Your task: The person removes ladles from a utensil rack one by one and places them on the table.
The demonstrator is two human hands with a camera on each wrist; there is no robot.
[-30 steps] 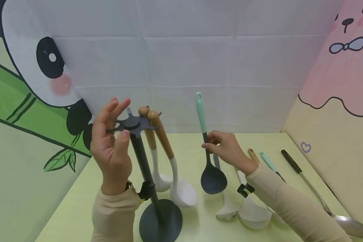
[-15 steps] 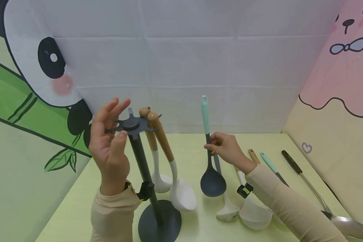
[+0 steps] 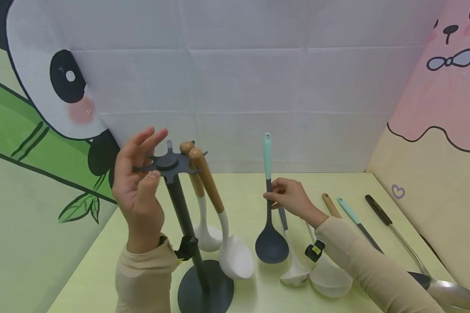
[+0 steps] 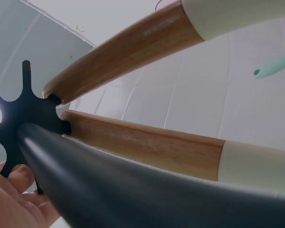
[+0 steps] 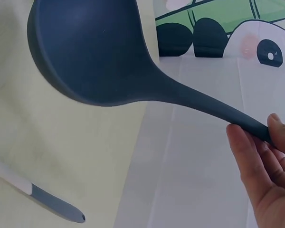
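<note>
My right hand [image 3: 291,198] pinches a dark ladle [image 3: 272,245] by its shaft, below the mint-green handle [image 3: 267,156]. The ladle hangs nearly upright above the table, its bowl low; the right wrist view shows thumb and fingertips on the shaft [image 5: 218,107]. At left, my left hand [image 3: 139,187] holds a prong of the black utensil stand [image 3: 180,204] between thumb and fingers, with two fingertips pointing up. Two white utensils with wooden handles, one in front [image 3: 236,256] and one behind [image 3: 208,237], hang from the stand's right-hand prongs.
On the table right of the held ladle lie a white ladle with a grey handle [image 3: 295,271], a white wooden-handled utensil [image 3: 330,278], a mint-handled utensil [image 3: 348,211] and a metal utensil with a black handle [image 3: 377,209]. A white cloth wall [image 3: 239,78] stands behind.
My right hand has lowered the ladle a little, and its handle has swung right so that it stands more upright. The left hand and the stand's top have shifted slightly left.
</note>
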